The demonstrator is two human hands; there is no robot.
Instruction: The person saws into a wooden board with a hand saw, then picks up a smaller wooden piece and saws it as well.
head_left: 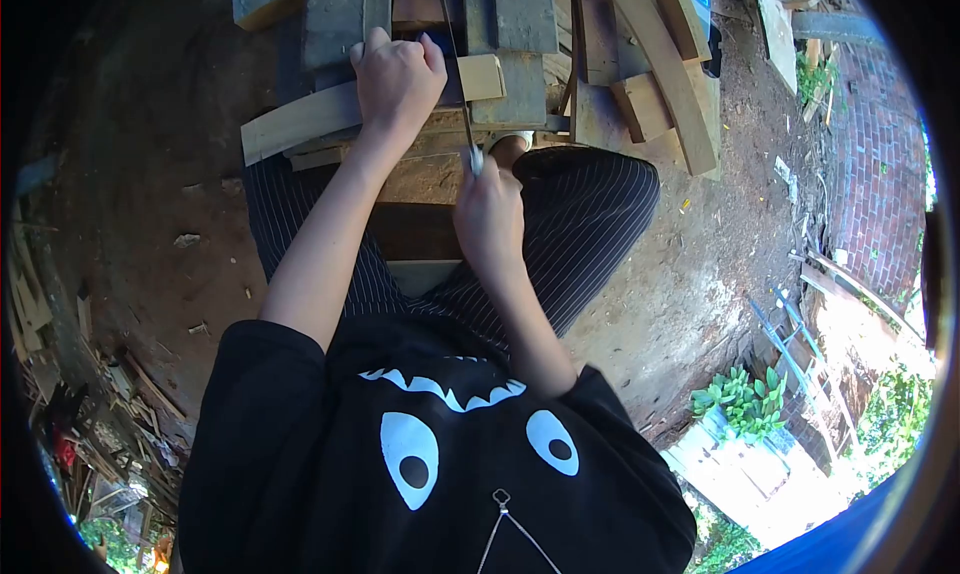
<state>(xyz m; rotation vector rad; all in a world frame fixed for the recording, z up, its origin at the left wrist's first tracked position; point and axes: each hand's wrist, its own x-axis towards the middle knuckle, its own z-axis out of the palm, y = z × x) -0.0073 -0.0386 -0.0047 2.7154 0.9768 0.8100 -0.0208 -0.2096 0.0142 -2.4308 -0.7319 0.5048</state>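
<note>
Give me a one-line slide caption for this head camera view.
Left hand presses a curved wood piece on the bench while the right hand grips a thin saw.

Both bare arms reach forward from short black sleeves. The left hand (398, 74) lies farthest out, arm nearly straight, palm down, knuckles up and fingers curled over and pressing down — the wrist in line with the forearm. The right hand (487, 214) sits nearer the body, elbow bent, closed in a fist with the thumb side up. The two hands are apart — the right below and slightly right of the left.
</note>
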